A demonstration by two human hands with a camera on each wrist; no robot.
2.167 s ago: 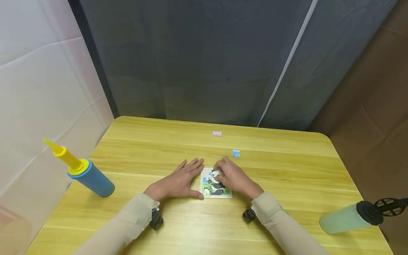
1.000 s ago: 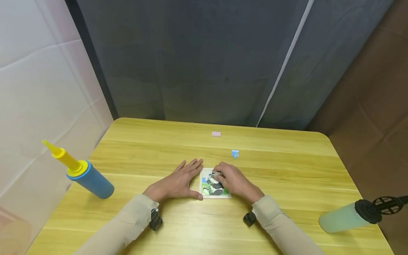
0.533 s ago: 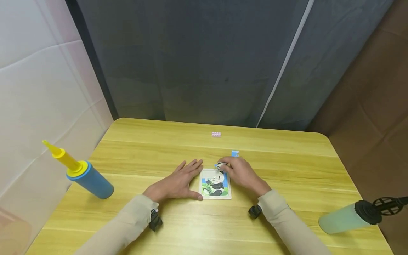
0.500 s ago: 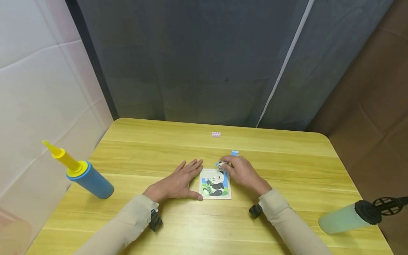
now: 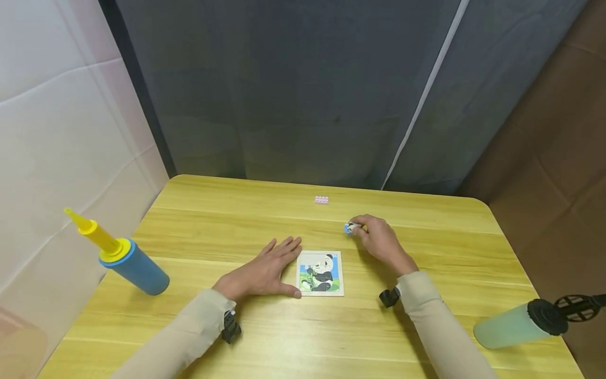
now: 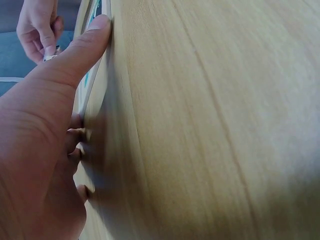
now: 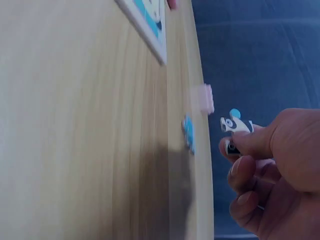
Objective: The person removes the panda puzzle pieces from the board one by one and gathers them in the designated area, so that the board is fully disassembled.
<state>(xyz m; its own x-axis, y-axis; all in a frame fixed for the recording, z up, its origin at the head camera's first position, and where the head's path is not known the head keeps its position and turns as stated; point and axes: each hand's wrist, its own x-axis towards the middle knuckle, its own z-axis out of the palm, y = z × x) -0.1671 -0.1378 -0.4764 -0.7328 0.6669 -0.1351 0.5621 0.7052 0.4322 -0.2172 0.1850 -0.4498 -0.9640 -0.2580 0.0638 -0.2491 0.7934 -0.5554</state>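
Note:
A small panda puzzle board [image 5: 320, 273] lies on the yellow wooden table [image 5: 426, 247]. My left hand [image 5: 276, 263] rests flat beside it, and its thumb [image 6: 75, 55] touches the board's left edge [image 6: 91, 75]. My right hand [image 5: 362, 229] is beyond the board to the right. It pinches a white, black and blue puzzle piece [image 7: 235, 131] between thumb and fingers, just above the table. A loose blue piece [image 7: 188, 132] lies on the wood right under that hand.
A small pink block [image 5: 321, 199] sits near the table's far edge. A blue and yellow hand pump [image 5: 125, 260] lies at the left, a green one with a black handle [image 5: 518, 322] at the right front. A dark curtain hangs behind.
My right hand has lifted a piece off the panda board and carried it up and to the right, over to the loose blue piece. The left hand has stayed put.

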